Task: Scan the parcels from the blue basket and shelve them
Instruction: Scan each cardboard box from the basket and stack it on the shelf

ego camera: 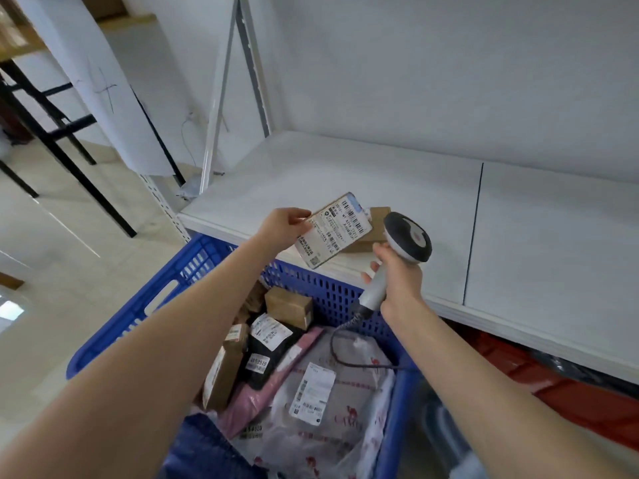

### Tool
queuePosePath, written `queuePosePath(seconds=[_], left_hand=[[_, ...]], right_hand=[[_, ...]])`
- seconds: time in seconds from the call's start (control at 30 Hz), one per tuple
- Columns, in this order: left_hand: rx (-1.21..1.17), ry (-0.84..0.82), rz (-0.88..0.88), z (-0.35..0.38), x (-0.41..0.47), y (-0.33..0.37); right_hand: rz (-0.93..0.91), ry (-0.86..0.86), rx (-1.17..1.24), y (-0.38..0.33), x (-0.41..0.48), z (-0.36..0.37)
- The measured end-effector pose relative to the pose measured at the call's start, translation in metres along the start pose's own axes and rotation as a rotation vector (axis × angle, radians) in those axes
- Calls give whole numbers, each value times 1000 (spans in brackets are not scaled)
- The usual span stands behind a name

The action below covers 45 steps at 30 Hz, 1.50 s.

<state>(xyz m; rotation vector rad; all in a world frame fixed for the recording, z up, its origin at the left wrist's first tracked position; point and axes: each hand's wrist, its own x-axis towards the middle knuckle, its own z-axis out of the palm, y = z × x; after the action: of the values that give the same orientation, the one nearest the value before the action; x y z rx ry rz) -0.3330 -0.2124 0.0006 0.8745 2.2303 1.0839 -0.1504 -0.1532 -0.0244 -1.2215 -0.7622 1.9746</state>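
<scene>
Head-worn camera, facing forward and down — close above blue basket (114, 331)

- Flat parcel (333, 229): thin, with a white barcode label facing up. The left hand (283, 226) pinches its left edge and holds it tilted above the shelf's front edge.
- Scanner (408, 242): grey-white handle, dark head, coiled cable. The right hand (397, 274) grips it, with the head just right of the flat parcel.
- Brown carton (375, 224): lies on the white shelf (345, 174), partly hidden behind the flat parcel.
- Blue basket (339, 295): perforated plastic, below the shelf edge. It holds a small carton (289, 305), a black bag (269, 354), a pink bag (249, 399) and a large pale bag (349, 409).
</scene>
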Motion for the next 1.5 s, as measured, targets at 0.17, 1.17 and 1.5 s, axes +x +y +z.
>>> queuePosePath(seconds=[0.17,1.17,1.5], left_hand=[[60,-85,50,25,56,25],[-353,-108,-186,75,83,2],[-408,83,-241,50,51,-46]], right_hand=[[10,33,48,-4,37,-3],[136,-66,102,-13,98,-11],[209,-218,147,-1,89,16]])
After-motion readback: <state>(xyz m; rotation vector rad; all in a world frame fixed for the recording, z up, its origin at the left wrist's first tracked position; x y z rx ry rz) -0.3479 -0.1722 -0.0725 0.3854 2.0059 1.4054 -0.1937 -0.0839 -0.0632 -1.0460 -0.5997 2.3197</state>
